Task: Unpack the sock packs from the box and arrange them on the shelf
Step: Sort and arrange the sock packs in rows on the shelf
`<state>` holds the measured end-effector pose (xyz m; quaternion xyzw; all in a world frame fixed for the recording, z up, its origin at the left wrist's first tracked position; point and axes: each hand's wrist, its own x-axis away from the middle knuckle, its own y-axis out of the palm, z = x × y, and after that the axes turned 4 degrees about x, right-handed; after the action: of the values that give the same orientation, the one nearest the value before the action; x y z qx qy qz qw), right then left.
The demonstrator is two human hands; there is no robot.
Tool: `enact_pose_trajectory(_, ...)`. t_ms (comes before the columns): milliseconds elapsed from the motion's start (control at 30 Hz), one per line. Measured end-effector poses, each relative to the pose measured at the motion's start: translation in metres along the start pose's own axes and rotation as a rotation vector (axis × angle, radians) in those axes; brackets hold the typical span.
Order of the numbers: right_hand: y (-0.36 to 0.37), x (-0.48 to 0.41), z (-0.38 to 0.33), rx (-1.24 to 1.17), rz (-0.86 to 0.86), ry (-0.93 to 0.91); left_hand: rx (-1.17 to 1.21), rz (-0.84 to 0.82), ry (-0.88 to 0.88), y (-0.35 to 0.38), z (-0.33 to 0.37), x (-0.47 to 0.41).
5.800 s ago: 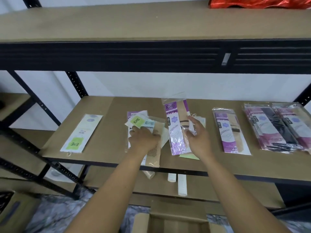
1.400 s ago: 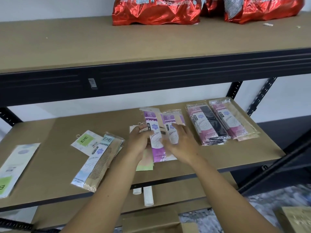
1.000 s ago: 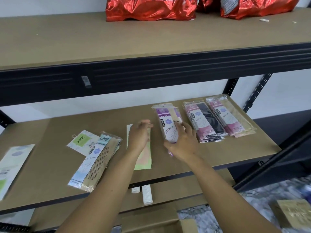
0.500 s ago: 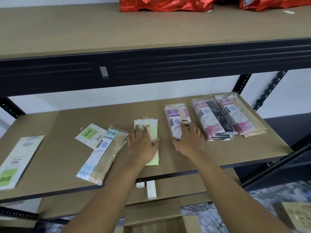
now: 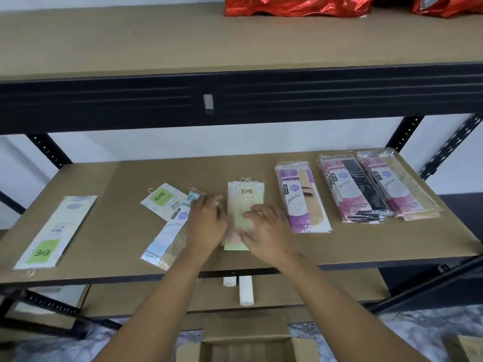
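Note:
A pastel green ENE sock pack lies flat at the middle of the brown shelf board. My left hand grips its left edge. My right hand holds its right side, fingers on top of it. To the right lie a purple pack, a pink-and-black stack and a pink-and-beige stack. To the left lie a blue-and-beige pack, a small green-label pack and a long white pack. The open cardboard box stands on the floor below.
The black beam of the upper shelf hangs above the working shelf, with red foil bags on top. Two white rolls lie on the lower shelf. Another carton is at the bottom right.
My right hand let go of the purple pack, which now lies flat, and moved left onto the pastel green pack. My left hand slid to that pack's left edge.

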<state>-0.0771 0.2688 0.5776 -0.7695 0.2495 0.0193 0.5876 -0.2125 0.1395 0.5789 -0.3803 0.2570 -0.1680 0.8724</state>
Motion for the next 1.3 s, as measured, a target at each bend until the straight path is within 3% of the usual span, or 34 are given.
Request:
enact_pose_trajectory(100,0.005,-0.005,-0.025,0.014,0.015,-0.027,-0.242,0.015,-0.163,-0.031,-0.035,0.014)
enact_pose_trajectory(200,0.007,-0.014,-0.057,-0.193,-0.067,0.010,-0.290,-0.164,-0.457,-0.061,-0.048,0.028)
enact_pose_trajectory(300,0.014,-0.023,-0.082,-0.292,-0.186,0.061,-0.254,-0.260,-0.496,-0.072,-0.050,0.036)
enact_pose_trajectory(467,0.016,-0.035,-0.102,-0.311,-0.349,0.224,-0.064,-0.144,-0.511,-0.080,-0.052,0.045)
enact_pose_trajectory(633,0.017,-0.037,-0.111,-0.621,-0.393,0.434,0.168,0.028,-0.467,-0.094,-0.045,0.062)
enact_pose_trajectory(767,0.028,-0.040,-0.111,-1.111,-0.391,0.579,0.521,-0.111,-0.519,-0.105,-0.030,0.067)
enact_pose_trajectory(867,0.026,-0.039,-0.107,-1.142,-0.308,0.599,0.825,-0.155,-0.539,-0.106,-0.035,0.064)
enact_pose_trajectory(1067,0.012,-0.038,-0.086,-1.166,-0.264,0.649,0.656,-0.127,-0.495,-0.089,-0.052,0.049)
enact_pose_trajectory(1133,0.008,-0.038,-0.079,-1.137,-0.218,0.670,0.361,-0.108,-0.363,-0.082,-0.063,0.035)
enact_pose_trajectory(1200,0.004,-0.041,-0.074,-1.061,-0.193,0.692,-0.106,-0.225,-0.130,-0.077,-0.078,0.023)
enact_pose_trajectory(1300,0.004,-0.049,-0.070,-0.954,-0.174,0.704,-0.303,-0.438,-0.051,-0.078,-0.095,0.014)
